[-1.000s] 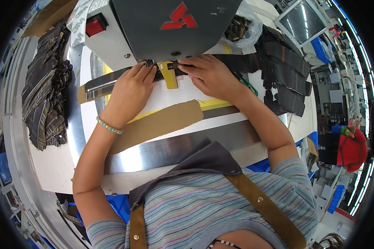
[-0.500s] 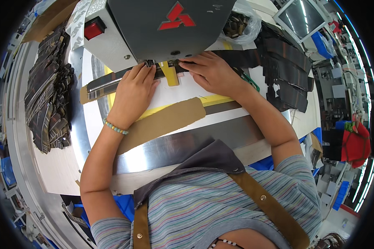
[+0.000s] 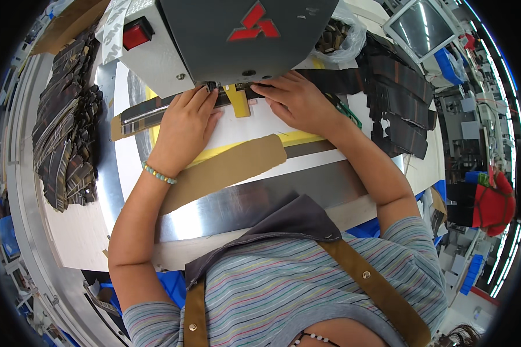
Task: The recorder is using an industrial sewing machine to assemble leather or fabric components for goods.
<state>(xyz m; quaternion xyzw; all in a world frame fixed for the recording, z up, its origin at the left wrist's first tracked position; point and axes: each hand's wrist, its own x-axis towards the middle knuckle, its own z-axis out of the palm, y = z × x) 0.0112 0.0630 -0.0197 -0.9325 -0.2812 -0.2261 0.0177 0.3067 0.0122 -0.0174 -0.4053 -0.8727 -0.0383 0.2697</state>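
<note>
A dark plaid fabric strip (image 3: 150, 114) runs crosswise under the head of a sewing machine (image 3: 246, 43), and its left end lies on a brown cardboard piece (image 3: 116, 128). My left hand (image 3: 189, 124) lies on the strip left of a yellow part (image 3: 238, 103) at the needle area, fingers stretched out and close together. On the other side, my right hand (image 3: 298, 103) reaches to the strip with extended fingertips beside the needle area, thumb apart from them. The machine head partly hides the fingertips and the needle.
Stacked plaid pieces lie at the left (image 3: 69, 127), and more dark strips (image 3: 396, 92) at the right. A brown card template (image 3: 231, 168) rests in front of my hands. Green-handled scissors (image 3: 350, 113) lie by my right wrist. A clear bag (image 3: 347, 37) stands behind.
The view has shifted slightly, so the machine head appears a little farther right. Both hands keep nearly the same places on the strip.
</note>
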